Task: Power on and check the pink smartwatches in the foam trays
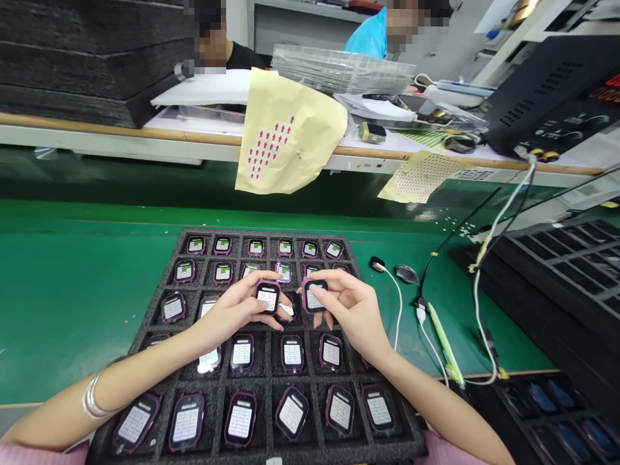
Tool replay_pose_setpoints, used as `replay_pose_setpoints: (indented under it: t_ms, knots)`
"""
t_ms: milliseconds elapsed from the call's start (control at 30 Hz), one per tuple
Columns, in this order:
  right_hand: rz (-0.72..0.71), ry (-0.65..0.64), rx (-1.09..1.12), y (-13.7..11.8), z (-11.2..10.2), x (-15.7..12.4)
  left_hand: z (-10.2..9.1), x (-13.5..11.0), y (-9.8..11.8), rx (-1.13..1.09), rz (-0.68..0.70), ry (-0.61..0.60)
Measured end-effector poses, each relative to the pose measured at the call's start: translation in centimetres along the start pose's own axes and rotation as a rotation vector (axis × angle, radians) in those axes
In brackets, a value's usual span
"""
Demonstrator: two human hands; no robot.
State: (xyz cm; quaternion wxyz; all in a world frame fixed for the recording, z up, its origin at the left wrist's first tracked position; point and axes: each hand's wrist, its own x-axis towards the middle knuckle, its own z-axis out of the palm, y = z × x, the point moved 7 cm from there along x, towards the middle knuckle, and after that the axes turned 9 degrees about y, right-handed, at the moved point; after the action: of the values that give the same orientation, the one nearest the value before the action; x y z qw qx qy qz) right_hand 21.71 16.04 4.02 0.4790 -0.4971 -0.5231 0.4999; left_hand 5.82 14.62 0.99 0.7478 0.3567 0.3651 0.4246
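Note:
Over the middle of a black foam tray [220, 382], my left hand [242, 300] grips a purple-rimmed smartwatch [268, 296] by its edges, its lit screen facing up. Beside it, my right hand [346, 307] holds a second smartwatch [314, 295], with the thumb resting on its screen. The two watches are apart. Many more strapless watches lie in the tray's compartments, such as a watch [242, 352] in a nearer row. In the far rows, screens like that of one watch [256, 247] show a green patch. My forearms and hands hide some compartments.
Beyond the green bench [72, 278] runs a shelf with a hanging yellow sheet [290, 135], papers and a black power supply [557, 97]. White cables [477, 310] and a green pen-like tool [443, 339] lie right. Dark trays [557, 290] are stacked far right. Two people sit opposite.

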Motion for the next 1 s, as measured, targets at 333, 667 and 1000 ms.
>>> replay_pose_setpoints:
  t_ms: [333, 667, 1000]
  knots:
    - [-0.027, -0.078, 0.089, -0.4, 0.4, -0.5, 0.3, -0.3, 0.7, 0.112, 0.056, 0.004]
    - [0.004, -0.04, 0.061, 0.4, 0.0, -0.1, -0.2, -0.3, 0.5, -0.017, 0.095, 0.0]
    - [0.073, -0.461, 0.421, -5.9, 3.5, -6.1, -0.1, -0.1, 0.7, 0.072, 0.073, 0.087]
